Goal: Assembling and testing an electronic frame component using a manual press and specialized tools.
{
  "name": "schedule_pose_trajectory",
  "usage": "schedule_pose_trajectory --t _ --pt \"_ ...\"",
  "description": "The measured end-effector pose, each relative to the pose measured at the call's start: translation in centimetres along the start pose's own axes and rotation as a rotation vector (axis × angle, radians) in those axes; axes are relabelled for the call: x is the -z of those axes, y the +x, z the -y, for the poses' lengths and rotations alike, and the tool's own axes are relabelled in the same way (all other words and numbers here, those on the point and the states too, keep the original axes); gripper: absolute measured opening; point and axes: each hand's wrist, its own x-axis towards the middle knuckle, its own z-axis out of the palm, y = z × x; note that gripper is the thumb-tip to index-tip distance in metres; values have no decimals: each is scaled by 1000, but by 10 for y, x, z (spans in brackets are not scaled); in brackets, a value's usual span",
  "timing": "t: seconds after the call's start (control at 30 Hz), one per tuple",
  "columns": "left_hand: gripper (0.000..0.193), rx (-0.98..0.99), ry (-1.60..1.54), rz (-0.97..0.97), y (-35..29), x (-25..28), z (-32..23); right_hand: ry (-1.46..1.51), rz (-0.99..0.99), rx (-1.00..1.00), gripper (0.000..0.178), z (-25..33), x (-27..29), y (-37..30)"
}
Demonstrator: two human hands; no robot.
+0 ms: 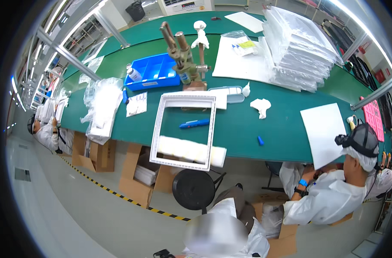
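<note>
Neither of my hands shows clearly. At the lower edge a small black object (163,253) peeks in, too cut off to name. My white-clad lap and dark trousers (228,200) fill the bottom middle. In front of me a white rectangular frame (154,133) lies at the bench's near edge. Through its opening a blue pen-like tool (194,124) and a folded white cloth-like strip (183,148) can be seen. Behind the frame stands a greenish hand press (185,64) with lever handles.
A blue divided bin (155,85) holds a white bottle. Bagged white panels (295,51) are stacked at the far right on the green bench (243,133). A black round stool (193,189) and open cartons (135,189) stand below. A co-worker (329,193) sits at right by a white sheet (323,133).
</note>
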Motion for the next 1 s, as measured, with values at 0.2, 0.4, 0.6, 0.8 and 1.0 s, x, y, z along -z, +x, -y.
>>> schedule_pose_trajectory --t 0.2,0.4,0.6,0.8,1.0 --pt "30 -288 216 -363 6 66 -136 74 37 -16 34 70 -9 72" --pt "31 -544 634 -715 103 173 -262 23 56 -67 34 45 -59 153" --pt "32 -798 999 -892 198 292 -353 -368 297 167 35 1 -162 216" --pt "33 -1062 1166 -772 219 341 -391 -875 251 204 42 78 -169 145" --pt "34 -1317 1189 -670 193 363 -371 489 -76 635 31 199 -133 48"
